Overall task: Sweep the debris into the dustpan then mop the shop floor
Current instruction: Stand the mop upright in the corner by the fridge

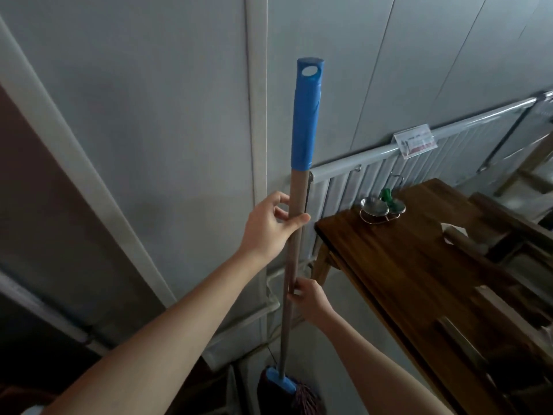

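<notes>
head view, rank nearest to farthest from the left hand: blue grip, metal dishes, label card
1. blue grip, just above the left hand on the mop handle it holds
2. metal dishes, right, on the wooden table
3. label card, upper right, on the rail behind the table

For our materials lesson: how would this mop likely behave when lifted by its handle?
The handle looks straight throughout, so probably stiff. The stringy mop head likely hangs floppy. Long and thin, it would probably tip if released.
</notes>
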Demonstrator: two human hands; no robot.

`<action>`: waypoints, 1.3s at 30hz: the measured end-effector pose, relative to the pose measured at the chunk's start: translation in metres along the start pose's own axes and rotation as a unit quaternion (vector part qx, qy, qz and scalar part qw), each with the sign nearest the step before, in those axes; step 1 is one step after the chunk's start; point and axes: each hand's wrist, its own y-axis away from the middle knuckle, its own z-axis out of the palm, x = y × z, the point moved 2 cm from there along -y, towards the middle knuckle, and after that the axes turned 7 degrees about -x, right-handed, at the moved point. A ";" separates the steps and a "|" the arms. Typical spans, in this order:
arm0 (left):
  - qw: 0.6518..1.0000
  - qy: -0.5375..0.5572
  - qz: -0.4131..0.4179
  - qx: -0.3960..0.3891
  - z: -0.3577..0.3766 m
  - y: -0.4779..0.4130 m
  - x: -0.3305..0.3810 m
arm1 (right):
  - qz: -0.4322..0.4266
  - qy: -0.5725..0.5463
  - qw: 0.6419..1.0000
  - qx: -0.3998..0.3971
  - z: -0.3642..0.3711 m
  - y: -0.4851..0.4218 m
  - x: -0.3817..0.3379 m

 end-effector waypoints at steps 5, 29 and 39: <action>0.999 -0.003 -0.031 0.022 0.005 -0.027 -0.022 | -0.005 0.008 1.000 -0.023 -0.001 -0.036 0.012; 0.985 -0.092 -0.144 0.038 -0.039 -0.028 -0.102 | -0.004 0.072 0.995 -0.065 -0.006 -0.160 -0.010; 0.974 -0.131 -0.185 0.028 -0.052 -0.005 -0.110 | -0.008 0.096 0.992 -0.080 -0.012 -0.136 -0.013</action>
